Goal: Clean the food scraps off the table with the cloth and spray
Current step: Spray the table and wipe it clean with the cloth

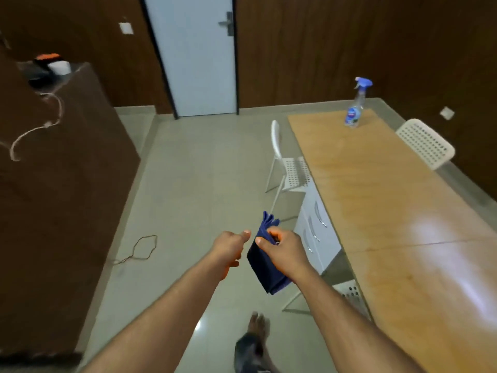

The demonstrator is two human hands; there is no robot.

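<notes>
Dark wood panelling (349, 49) lines the room, broken by a pale door (199, 57) with a metal handle (227, 24). Grey floor tiles (193, 170) run between a tall brown cabinet (53, 200) on the left and a long wooden surface (398, 211) on the right, whose near end is cut off by the frame. Two white perforated chairs stand at it, one (287, 168) on the near side and one (426, 142) on the far side, and the seat of a third (349, 292) peeks out from under the edge. White drawers (317, 232) sit beneath the top.

At the far end of the surface stands the spray bottle (356, 109), upright, clear with a blue trigger head; its blue label is too blurred to read. No food scraps can be made out on the wood from here.

A thin cord (142, 249) lies looped on the floor, and another (37, 125) hangs down the cabinet. On top of the cabinet are dark, orange and white items (51, 67), too indistinct to name.

Over the floor, just beside the drawers, the right hand (282, 251) pinches the folded dark blue cloth (265, 265) between thumb and curled fingers (273, 234), so it hangs down. The left hand (231, 249) is close beside it, not touching, thumb forward, fingers curled under and holding nothing. A bare foot (258, 327) shows below.
</notes>
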